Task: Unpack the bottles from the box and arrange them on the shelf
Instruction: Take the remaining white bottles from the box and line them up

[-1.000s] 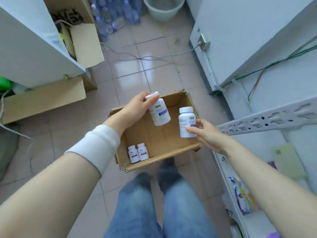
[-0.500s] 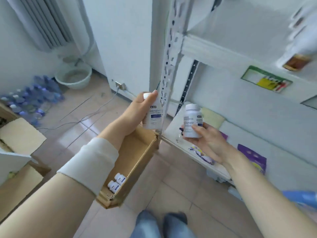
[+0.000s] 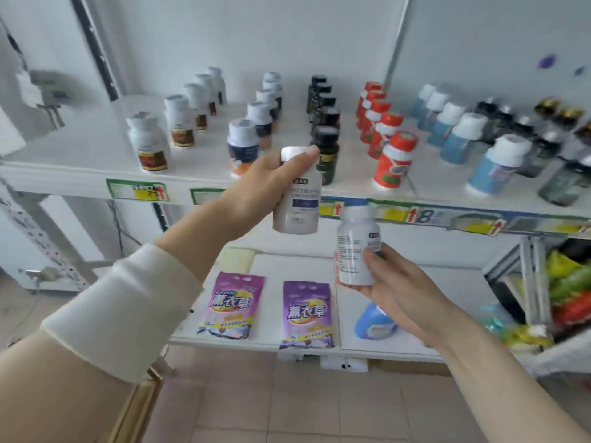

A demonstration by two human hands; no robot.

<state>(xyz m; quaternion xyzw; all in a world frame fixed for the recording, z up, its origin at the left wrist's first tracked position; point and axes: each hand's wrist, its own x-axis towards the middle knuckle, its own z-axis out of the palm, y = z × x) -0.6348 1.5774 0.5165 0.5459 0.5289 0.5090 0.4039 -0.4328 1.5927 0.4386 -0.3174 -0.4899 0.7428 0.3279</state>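
Left hand: my left hand [image 3: 256,187] gripped a white pill bottle [image 3: 299,206], fingers curled round its side and one fingertip hooked over the edge of the cap.
Left bottle's place: it stood upright in the air, in front of the front edge of the upper shelf [image 3: 80,155], just before the row of black-capped dark bottles [image 3: 324,129].
Right hand: my right hand [image 3: 396,286] held a second white bottle [image 3: 355,251] from below and from the right, with the thumb pressed on its front and the fingers curled behind.
Right bottle's place: upright, lower than the first and to its right, near it but apart, in front of the gap between the two shelves.
Sleeve: a white cuff [image 3: 128,308] covered my left forearm.
Upper shelf: rows ran from near to far: white bottles with red-brown labels [image 3: 150,145] on the left, then white-capped dark-blue ones [image 3: 244,148], the black-capped row, red bottles [image 3: 391,164], pale blue bottles [image 3: 494,167], and blurred dark ones at the far right.
Shelf edge: yellow and green price tags [image 3: 137,190] lined the front.
Lower shelf: two purple pouches [image 3: 232,310] lay flat side by side on the lower shelf [image 3: 415,343]; a blue bottle [image 3: 374,324] sat to their right, partly hidden behind my right wrist.
Box: only a strip of brown cardboard [image 3: 139,407] showed under my left sleeve, on the near left.
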